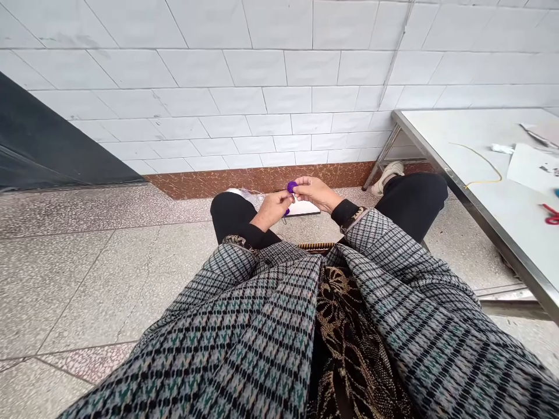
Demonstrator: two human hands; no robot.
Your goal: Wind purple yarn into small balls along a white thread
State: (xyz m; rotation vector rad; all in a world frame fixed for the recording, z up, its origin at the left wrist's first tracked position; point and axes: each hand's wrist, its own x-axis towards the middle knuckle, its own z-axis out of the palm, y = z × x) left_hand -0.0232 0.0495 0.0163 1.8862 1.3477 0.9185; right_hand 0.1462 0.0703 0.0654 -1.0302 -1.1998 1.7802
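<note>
Head view, centre of the dial: one small round purple piece point(292, 186), clamped between thumb and fingertips of your right hand point(318, 193), apparently to keep it steady and in sight; your left hand point(271, 209), at its 7 o'clock, has fingertips together just beside it, their hold impossible to tell. Toward 3 o'clock: one table point(437, 137) bearing a yellow cord point(500, 174) and a red item point(550, 209), presumably kept within reach.

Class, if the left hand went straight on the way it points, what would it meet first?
Probably the right hand, which pinches the purple piece, though depth is hard to judge.
</note>
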